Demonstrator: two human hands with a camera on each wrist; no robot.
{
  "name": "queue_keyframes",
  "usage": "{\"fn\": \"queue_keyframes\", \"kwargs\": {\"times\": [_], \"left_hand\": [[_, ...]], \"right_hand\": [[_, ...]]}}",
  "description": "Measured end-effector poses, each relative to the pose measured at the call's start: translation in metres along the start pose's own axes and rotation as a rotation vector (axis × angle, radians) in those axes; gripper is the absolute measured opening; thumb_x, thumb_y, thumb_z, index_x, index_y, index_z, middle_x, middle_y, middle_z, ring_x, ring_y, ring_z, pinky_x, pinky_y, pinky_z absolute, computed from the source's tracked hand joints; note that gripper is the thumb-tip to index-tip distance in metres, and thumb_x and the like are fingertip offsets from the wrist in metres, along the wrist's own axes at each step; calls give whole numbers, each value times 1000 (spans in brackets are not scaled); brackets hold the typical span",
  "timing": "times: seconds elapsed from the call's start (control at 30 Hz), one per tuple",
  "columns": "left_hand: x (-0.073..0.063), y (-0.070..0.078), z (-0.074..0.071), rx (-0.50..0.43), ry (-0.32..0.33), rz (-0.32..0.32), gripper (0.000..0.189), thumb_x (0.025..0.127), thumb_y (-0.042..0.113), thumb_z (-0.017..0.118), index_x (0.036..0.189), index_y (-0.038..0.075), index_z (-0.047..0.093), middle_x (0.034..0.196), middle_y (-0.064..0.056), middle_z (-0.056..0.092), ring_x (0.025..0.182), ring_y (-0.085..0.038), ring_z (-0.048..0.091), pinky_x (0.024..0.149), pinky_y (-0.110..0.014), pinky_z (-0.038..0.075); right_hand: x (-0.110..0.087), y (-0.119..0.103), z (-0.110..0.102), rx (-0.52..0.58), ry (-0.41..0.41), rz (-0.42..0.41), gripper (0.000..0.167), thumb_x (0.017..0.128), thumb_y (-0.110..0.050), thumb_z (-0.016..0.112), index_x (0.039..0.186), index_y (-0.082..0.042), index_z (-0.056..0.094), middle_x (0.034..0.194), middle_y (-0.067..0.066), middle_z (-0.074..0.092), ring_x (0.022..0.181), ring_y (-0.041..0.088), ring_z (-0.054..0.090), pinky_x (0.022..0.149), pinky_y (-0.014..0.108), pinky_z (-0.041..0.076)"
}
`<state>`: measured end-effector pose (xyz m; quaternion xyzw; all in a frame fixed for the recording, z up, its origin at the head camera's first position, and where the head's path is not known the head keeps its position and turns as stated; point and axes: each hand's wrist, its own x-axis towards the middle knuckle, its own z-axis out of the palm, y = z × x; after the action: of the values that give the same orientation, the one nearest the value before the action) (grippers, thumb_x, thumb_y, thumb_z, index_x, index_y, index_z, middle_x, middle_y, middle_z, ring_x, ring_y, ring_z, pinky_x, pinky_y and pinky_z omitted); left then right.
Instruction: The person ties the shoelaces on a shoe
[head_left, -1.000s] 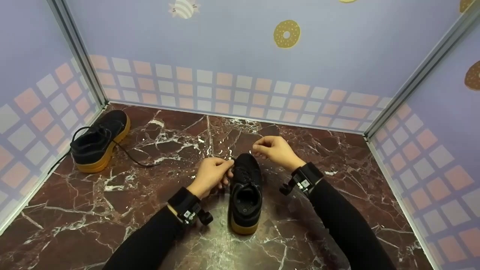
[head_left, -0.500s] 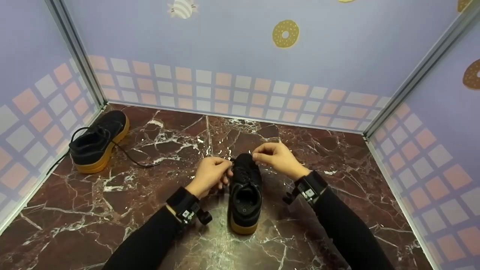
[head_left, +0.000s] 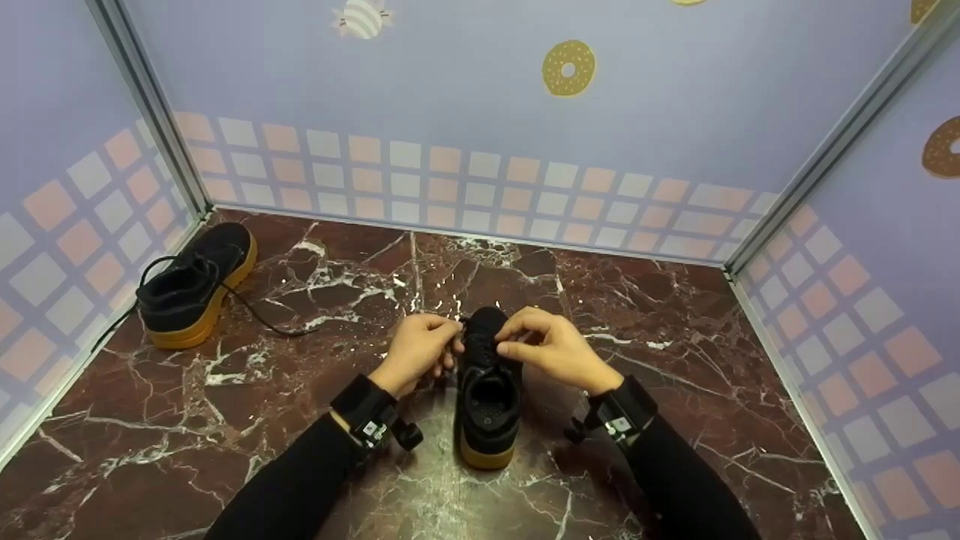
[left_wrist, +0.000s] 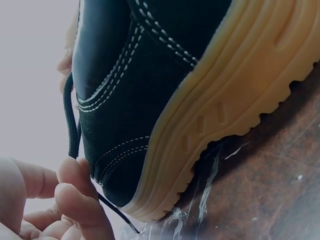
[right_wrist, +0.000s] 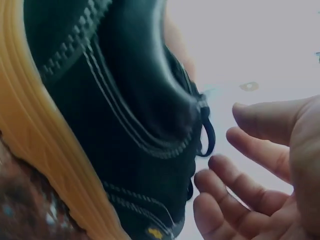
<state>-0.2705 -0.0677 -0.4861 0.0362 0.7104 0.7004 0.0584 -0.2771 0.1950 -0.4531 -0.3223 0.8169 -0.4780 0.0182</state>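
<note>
A black shoe (head_left: 489,433) with a tan sole stands upright on the floor between my hands, toe pointing away. At its left side, near the toe, my left hand (head_left: 421,349) pinches the black shoelace (left_wrist: 70,117). The left wrist view shows the lace running up the shoe from the fingertips, its loose end hanging below. My right hand (head_left: 559,351) is over the right side of the lacing, fingers bent loosely. In the right wrist view, thumb and fingers are apart with nothing between them, close beside a lace loop (right_wrist: 210,134).
A second black shoe (head_left: 199,281) with a tan sole and long loose laces lies near the left wall. The floor (head_left: 637,450) is dark red marble pattern. Patterned panels (head_left: 480,97) stand behind and at both sides.
My right hand has come from beyond the shoe's toe, back toward me and slightly left, to over the lacing. My left hand has stayed at the lace.
</note>
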Motion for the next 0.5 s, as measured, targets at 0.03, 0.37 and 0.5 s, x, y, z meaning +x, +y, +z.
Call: {"fn": "queue_keyframes", "kwargs": {"times": [0.03,0.37,0.5], "left_hand": [[0,0,0,-2,0,3,25,109,13,66,93,0,80,74,-6,72,45,-10,54,38,-23,43],[-1,1,-1,2,-1,-4,25,110,15,66,95,0,81,75,-7,73,44,-9,52,38,-22,42],[-1,0,0,8,-4,-6,25,110,14,67,95,0,81,77,-9,74,45,-8,53,39,-22,42]], "right_hand": [[-1,-1,2,-16,0,-14,13,99,-21,87,111,-16,84,110,-1,73,95,24,68,83,36,57],[-7,-9,19,-173,-12,-106,12,99,-27,89,110,-22,86,117,-2,65,104,25,63,81,36,54],[-9,-10,21,-229,-8,-128,14,99,-29,89,110,-21,87,119,0,65,106,23,59,83,35,49]]}}
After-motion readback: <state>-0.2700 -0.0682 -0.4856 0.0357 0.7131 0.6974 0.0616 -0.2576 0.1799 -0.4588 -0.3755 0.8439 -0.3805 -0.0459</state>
